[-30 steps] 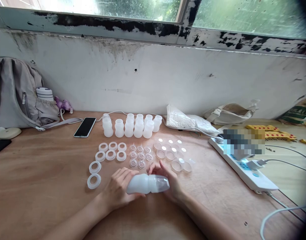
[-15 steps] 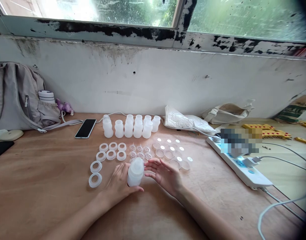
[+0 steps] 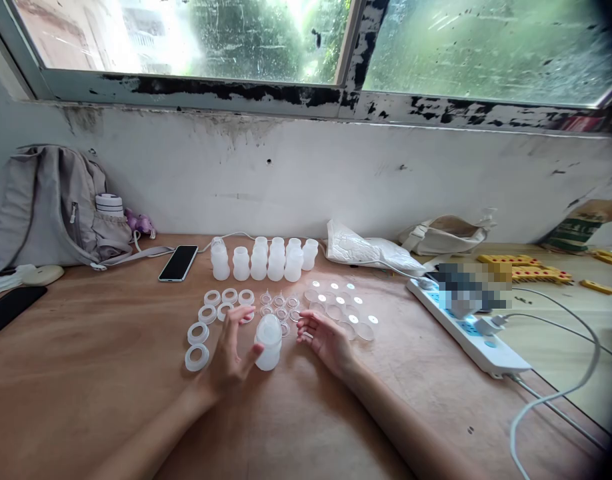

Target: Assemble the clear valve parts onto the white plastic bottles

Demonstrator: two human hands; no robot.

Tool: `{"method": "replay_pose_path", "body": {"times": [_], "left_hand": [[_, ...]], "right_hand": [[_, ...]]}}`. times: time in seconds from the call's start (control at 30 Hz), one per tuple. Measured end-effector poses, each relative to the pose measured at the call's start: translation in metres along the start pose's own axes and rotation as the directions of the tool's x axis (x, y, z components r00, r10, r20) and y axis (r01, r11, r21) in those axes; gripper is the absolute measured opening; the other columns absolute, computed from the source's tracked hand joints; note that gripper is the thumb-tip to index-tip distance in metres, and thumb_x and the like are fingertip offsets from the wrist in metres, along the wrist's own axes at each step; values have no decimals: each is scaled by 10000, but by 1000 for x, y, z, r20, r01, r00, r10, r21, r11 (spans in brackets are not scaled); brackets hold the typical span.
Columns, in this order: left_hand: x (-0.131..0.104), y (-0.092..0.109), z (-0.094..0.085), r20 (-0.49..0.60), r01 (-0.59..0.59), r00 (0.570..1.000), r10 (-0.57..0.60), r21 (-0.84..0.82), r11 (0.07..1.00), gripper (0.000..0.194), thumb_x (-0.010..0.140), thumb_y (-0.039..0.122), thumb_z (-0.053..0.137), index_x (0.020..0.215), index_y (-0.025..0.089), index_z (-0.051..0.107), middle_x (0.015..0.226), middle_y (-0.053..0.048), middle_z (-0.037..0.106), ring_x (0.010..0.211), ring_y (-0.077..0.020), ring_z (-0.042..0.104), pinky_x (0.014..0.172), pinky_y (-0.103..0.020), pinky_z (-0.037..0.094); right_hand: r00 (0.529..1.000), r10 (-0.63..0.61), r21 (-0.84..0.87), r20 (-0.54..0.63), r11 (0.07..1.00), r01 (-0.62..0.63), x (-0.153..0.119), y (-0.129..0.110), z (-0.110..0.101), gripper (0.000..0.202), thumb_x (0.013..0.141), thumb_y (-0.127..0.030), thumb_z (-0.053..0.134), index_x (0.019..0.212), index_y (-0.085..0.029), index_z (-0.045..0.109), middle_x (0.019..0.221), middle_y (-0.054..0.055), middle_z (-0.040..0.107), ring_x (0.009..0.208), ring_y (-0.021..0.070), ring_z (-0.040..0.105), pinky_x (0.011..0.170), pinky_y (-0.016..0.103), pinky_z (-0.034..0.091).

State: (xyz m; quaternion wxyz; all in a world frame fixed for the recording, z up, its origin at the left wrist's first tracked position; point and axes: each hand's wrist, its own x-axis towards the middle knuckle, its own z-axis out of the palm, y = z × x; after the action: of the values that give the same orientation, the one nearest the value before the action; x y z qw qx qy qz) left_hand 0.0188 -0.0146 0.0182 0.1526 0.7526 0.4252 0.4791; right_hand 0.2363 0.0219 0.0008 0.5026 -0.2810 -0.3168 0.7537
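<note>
A frosted white bottle (image 3: 269, 343) stands upright on the wooden table, between my two hands. My left hand (image 3: 232, 353) is open at the bottle's left side, thumb close to it; whether the thumb touches cannot be made out. To the right, my right hand (image 3: 326, 339) is held apart from the bottle with loosely curved fingers and nothing in it. White rings (image 3: 197, 357) lie at the left. Behind the bottle are small clear nipple-like parts (image 3: 281, 313), and clear discs (image 3: 366, 331) lie beyond my right hand.
Several frosted bottles (image 3: 276, 261) stand in rows at the back. A phone (image 3: 179, 263) and backpack (image 3: 51, 207) are at the left. At the right are a power strip (image 3: 466, 327) with cables, a white plastic packet (image 3: 371, 250) and yellow pieces (image 3: 541, 274).
My left hand has let go of the bottle and opened, moving slightly left. The bottle now stands on the table. The camera view has tilted up a little.
</note>
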Motion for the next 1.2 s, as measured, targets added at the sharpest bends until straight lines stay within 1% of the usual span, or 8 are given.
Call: {"method": "replay_pose_path", "body": {"times": [0.1, 0.33, 0.47, 0.63, 0.73, 0.83, 1.03, 1.2], "left_hand": [[21, 15, -19, -9, -64, 998, 64, -20, 998, 330, 829, 302, 456, 1143, 206, 418, 1075, -94, 509, 945, -205, 505, 820, -362, 423], [56, 41, -35, 299, -190, 940, 161, 70, 979, 199, 799, 282, 535, 966, 188, 589, 871, -41, 638, 786, -155, 575, 708, -270, 461], [96, 53, -56, 189, -163, 974, 128, 184, 969, 235, 813, 346, 510, 929, 180, 629, 833, -35, 668, 643, -123, 579, 640, -255, 474], [196, 61, -99, 20, -76, 997, 74, 380, 922, 316, 774, 418, 524, 941, 181, 650, 870, -32, 682, 712, -141, 607, 664, -250, 483], [250, 41, -109, -28, -31, 998, 54, 530, 847, 277, 774, 380, 517, 911, 185, 659, 840, -29, 683, 743, -153, 611, 703, -257, 463], [276, 4, -101, 26, 59, 994, -103, 669, 741, 272, 785, 363, 501, 944, 191, 640, 912, -42, 673, 843, -180, 608, 761, -273, 444], [268, -69, -64, 152, 116, 928, -342, 752, 649, 217, 806, 317, 519, 933, 173, 621, 966, -67, 642, 949, -218, 572, 802, -316, 445], [257, -99, -46, 256, 99, 861, -440, 764, 637, 276, 852, 294, 485, 1087, 151, 509, 1093, -73, 541, 918, -179, 557, 776, -385, 475]], "right_hand": [[1000, -23, -17, -18, 1000, 23, 1, -3, -1, 195, 724, -300, 587, 824, -148, 658, 716, 45, 622, 632, 138, 549, 616, 278, 438], [1000, -10, -39, -23, 999, 9, 1, 0, -2, 179, 727, -289, 580, 822, -152, 645, 668, 24, 598, 565, 117, 530, 559, 260, 424], [1000, 8, -38, -17, 999, -9, 0, 4, -1, 160, 739, -273, 573, 815, -148, 638, 652, 19, 586, 538, 108, 514, 523, 249, 421], [1000, 8, -47, -8, 999, -9, 0, 5, 2, 155, 737, -270, 577, 806, -144, 634, 638, 16, 577, 524, 105, 497, 494, 243, 422], [1000, -4, -57, -20, 998, 2, 1, 4, 2, 152, 730, -271, 587, 799, -144, 633, 630, 14, 574, 512, 102, 489, 482, 239, 419], [1000, -13, -65, -27, 998, 11, 1, 3, 2, 151, 726, -272, 595, 794, -142, 631, 623, 13, 569, 501, 99, 485, 472, 234, 414], [1000, -18, -76, -20, 997, 16, 1, 6, 2, 165, 716, -281, 614, 792, -135, 625, 621, 13, 565, 490, 92, 480, 454, 221, 411], [1000, -14, -72, -9, 997, 14, 2, 9, 2, 182, 701, -311, 633, 764, -140, 627, 598, 5, 556, 476, 89, 468, 435, 215, 410]]}}
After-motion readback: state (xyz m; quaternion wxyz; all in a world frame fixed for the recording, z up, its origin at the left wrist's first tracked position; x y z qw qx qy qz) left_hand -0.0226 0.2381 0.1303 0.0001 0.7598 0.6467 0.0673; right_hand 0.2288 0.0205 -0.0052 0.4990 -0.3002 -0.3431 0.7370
